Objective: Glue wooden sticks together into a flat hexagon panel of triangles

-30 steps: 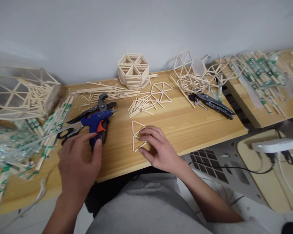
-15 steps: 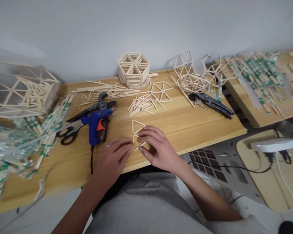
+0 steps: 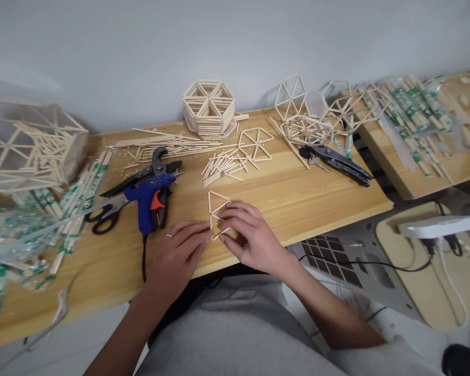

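A small frame of thin wooden sticks (image 3: pixel 210 204), a triangle with further sticks below it, lies flat on the table near its front edge. My left hand (image 3: pixel 182 245) comes from the left, fingers close together, fingertips pressed at the frame's lower left corner. From the right, my right hand (image 3: pixel 247 230) curls its fingers over the frame's right side, and its thumb is at the lower slanted stick (image 3: pixel 221 234). The fingers partly hide the joints. Left of my hands lies a blue glue gun (image 3: pixel 144 204) with a red trigger, beside black-handled scissors (image 3: pixel 105 218) and cutting pliers (image 3: pixel 156 164).
Behind the hands lie loose short sticks (image 3: pixel 219 166) and a finished hexagon frame (image 3: pixel 256 143). A stack of hexagon frames (image 3: pixel 209 109) stands by the wall. Another cutter (image 3: pixel 342 164) lies at right, and packaged sticks (image 3: pixel 27 224) cover the left end. A power strip (image 3: pixel 438 226) is lower right.
The whole view has shifted slightly, so things appear a little further left. Both hands keep nearly the same hold on the stick frame.
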Motion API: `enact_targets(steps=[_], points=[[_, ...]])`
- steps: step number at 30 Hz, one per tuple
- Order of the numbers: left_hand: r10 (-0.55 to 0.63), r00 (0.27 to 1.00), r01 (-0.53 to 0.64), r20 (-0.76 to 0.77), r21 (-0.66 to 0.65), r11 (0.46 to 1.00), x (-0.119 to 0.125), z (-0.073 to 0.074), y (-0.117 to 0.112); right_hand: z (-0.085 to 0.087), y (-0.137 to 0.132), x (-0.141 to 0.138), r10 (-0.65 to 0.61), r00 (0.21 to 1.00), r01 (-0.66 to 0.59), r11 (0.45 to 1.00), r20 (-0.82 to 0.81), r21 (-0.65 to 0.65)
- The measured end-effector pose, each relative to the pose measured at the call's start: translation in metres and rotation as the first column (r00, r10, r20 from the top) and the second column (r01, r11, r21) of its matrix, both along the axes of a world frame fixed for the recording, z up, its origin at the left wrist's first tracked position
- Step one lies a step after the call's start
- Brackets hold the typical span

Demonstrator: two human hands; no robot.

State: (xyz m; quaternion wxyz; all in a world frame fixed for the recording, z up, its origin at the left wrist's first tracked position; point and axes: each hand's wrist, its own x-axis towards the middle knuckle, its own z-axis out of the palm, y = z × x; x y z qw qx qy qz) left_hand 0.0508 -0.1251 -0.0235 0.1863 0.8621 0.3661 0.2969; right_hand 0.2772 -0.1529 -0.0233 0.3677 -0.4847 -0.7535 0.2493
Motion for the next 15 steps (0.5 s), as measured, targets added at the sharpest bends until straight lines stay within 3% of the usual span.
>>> enact_targets(steps=[9,15], points=[[0.002,1.000,-0.002,0.012,-0.035,0.999,-0.0010,-0.0022,-0.0007,0.0004,-0.0003,0.0009,0.007,1.000,-0.007,1.000,0.007,-0.001],[-0.020,1.000,0.020,0.019,0.010,1.000,-0.0011,-0.0034,0.0008,0.0008,0.0004,0.0010,0.010,1.000,-0.010,1.000,-0.004,-0.005]])
